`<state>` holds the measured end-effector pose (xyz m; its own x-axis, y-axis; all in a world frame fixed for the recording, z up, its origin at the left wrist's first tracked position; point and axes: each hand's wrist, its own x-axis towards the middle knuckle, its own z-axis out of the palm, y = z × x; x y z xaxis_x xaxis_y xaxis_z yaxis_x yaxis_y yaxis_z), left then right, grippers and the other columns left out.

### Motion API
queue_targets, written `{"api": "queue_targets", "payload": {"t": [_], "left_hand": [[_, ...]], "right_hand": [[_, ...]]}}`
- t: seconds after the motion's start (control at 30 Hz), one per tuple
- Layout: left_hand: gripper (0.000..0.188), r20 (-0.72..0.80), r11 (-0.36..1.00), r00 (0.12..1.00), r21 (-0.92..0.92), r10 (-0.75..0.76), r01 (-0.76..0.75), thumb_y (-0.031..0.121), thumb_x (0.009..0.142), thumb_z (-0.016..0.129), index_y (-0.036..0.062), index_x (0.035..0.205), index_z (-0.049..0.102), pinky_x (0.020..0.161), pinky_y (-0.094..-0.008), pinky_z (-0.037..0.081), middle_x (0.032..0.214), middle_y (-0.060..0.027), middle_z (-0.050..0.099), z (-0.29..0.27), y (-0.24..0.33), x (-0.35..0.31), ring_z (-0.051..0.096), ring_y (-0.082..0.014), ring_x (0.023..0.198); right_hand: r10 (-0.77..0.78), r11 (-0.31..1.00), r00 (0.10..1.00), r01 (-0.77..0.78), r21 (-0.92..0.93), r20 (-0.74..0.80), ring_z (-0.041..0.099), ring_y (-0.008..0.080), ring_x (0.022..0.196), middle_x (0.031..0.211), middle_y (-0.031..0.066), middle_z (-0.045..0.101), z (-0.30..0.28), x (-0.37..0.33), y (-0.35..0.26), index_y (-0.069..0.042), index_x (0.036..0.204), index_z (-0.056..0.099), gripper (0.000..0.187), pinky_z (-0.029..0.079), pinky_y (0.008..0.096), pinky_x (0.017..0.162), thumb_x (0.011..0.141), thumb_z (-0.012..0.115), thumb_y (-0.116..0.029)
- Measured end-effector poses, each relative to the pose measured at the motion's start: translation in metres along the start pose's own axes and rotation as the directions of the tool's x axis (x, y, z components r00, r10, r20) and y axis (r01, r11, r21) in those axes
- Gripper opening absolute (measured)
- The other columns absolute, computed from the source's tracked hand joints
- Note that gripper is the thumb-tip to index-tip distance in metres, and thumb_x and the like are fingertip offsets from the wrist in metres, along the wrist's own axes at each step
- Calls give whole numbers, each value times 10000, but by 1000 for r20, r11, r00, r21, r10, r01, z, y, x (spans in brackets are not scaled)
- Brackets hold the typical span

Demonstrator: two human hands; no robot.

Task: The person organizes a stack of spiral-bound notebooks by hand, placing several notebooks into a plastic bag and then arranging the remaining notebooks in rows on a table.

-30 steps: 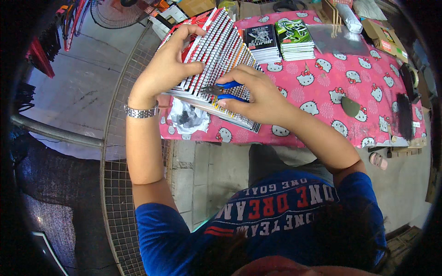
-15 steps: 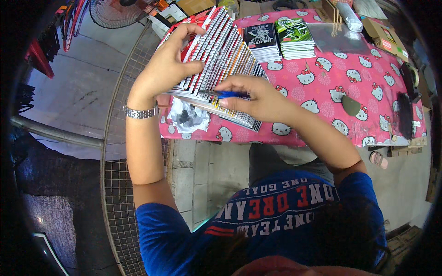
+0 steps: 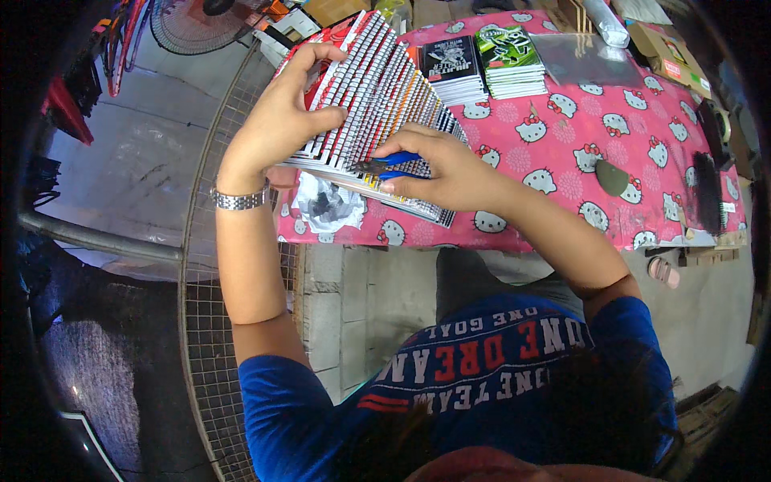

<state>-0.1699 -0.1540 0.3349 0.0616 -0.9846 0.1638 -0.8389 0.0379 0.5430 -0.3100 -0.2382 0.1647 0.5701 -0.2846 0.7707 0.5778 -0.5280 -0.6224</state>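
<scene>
A fanned stack of wire-bound notebooks (image 3: 385,96) leans across the left part of the table, its coiled spines facing up. My left hand (image 3: 281,116) grips its left side, fingers over the far edge and thumb pressed on the spines. In my right hand (image 3: 446,169) is a pair of blue-handled cutting pliers (image 3: 397,161), handles slightly apart. The jaws touch the near ends of the spines, though exactly what lies between them is too small to make out. Under the stack's near edge sits a crumpled white wrapper (image 3: 329,205) with dark smudges.
Beyond the stack stand piles of black-covered notebooks (image 3: 451,68) and green-covered notebooks (image 3: 511,60). Farther right are a clear plastic sheet (image 3: 590,60), a cardboard box (image 3: 666,56), an olive rounded piece (image 3: 612,178) and a black brush (image 3: 708,193). A fan (image 3: 201,24) stands far left.
The pliers' handles have spread a little in my right hand and show more fully. My left hand has shifted slightly left on the stack.
</scene>
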Motion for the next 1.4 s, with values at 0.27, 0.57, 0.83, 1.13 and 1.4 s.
{"api": "queue_targets", "payload": {"t": [0.27, 0.57, 0.83, 1.13, 1.4], "left_hand": [[525, -48, 993, 995, 83, 83, -79, -62, 682, 605, 33, 1174, 445, 856, -253, 445, 1102, -64, 525, -1, -4, -5, 519, -104, 989], [565, 26, 990, 997, -118, -68, 71, -94, 684, 604, 31, 1208, 432, 1031, -274, 296, 1235, -62, 438, 1, 2, -2, 408, -145, 1189], [526, -26, 1000, 1000, -13, 16, -16, -60, 692, 593, 25, 1189, 440, 921, -264, 412, 1130, -74, 521, 2, -4, -2, 494, -120, 1063], [535, -22, 999, 999, 16, 38, -38, -63, 683, 596, 15, 1190, 442, 967, -267, 373, 1170, -88, 508, 1, -5, 0, 472, -137, 1116], [567, 28, 999, 999, -32, -31, 31, -122, 684, 584, 35, 1203, 420, 1038, -281, 287, 1289, -84, 413, 0, -2, 0, 385, -157, 1219]], "right_hand": [[483, 745, 684, -649, 153, 546, 603, 247, 889, 952, 111, 593, -7, 10, -9, -63, 1005, 593, 282, 467, 302, 741, 802, 681, -236], [93, 981, 984, -65, -182, 151, 506, 239, 1035, 987, 40, 552, -4, -1, 6, -126, 1011, 590, 338, 330, 472, 864, 751, 708, -306], [53, 981, 995, -38, -189, 80, 507, 241, 1023, 986, 44, 548, 0, -4, 6, -132, 1039, 588, 386, 335, 435, 849, 725, 728, -308], [-19, 999, 998, 22, -45, 60, 578, 235, 896, 931, 94, 589, -5, 0, 10, -43, 1002, 605, 299, 449, 336, 769, 752, 720, -160], [119, 992, 985, -122, 15, 124, 606, 210, 884, 944, 88, 628, -5, -5, 11, -34, 1022, 609, 243, 471, 324, 766, 835, 658, -181]]}}
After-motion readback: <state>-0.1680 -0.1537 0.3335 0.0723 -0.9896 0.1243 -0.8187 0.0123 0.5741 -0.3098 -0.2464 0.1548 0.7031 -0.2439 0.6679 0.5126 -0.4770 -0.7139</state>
